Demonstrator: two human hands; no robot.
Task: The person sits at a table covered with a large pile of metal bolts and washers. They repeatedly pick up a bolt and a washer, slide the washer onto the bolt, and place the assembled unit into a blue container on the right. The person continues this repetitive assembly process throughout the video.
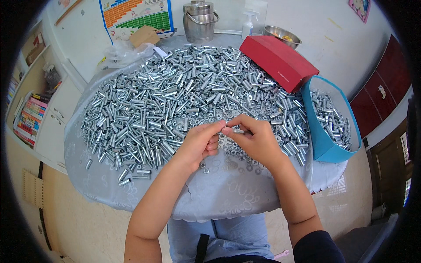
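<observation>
Left hand [198,143] meeting right hand [258,142], metal tubes [175,85]

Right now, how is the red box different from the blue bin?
The red box sits farther back, while the blue bin sits nearer the person. The blue bin's open top shows metal pieces inside; the red box shows no contents. Both stand right of the pile's middle.

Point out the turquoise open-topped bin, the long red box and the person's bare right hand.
Turquoise open-topped bin [331,151]: head view, outer front wall.
Long red box [279,61]: head view, broad red face.
Bare right hand [258,137]: head view, back of the hand.
</observation>
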